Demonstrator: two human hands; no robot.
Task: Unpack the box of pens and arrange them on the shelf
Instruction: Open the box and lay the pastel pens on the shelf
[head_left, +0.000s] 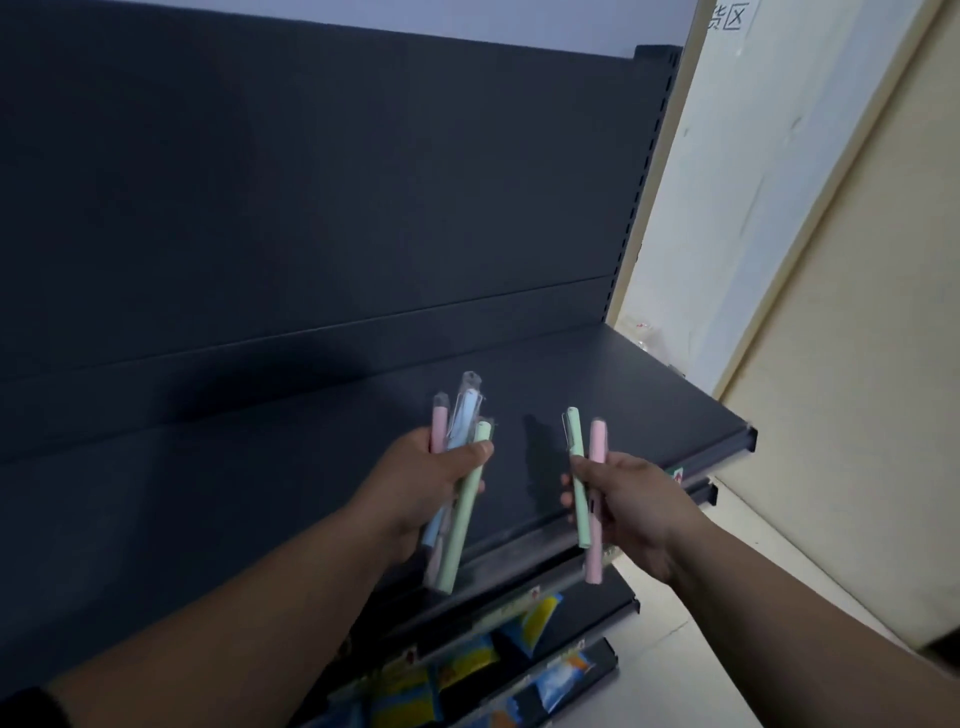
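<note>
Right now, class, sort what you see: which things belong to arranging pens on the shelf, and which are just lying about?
Part of the job: left hand, its pen bundle; right hand, its two pens; dark shelf.
Lying about: blue-and-yellow packets on lower shelves.

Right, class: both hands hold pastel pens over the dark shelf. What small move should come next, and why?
Probably lower the right hand and lay its pale green plastic pen and pink plastic pen flat on the dark metal shelf: no pens show on it yet, and the left hand grips the larger bundle of pastel pens.
</note>
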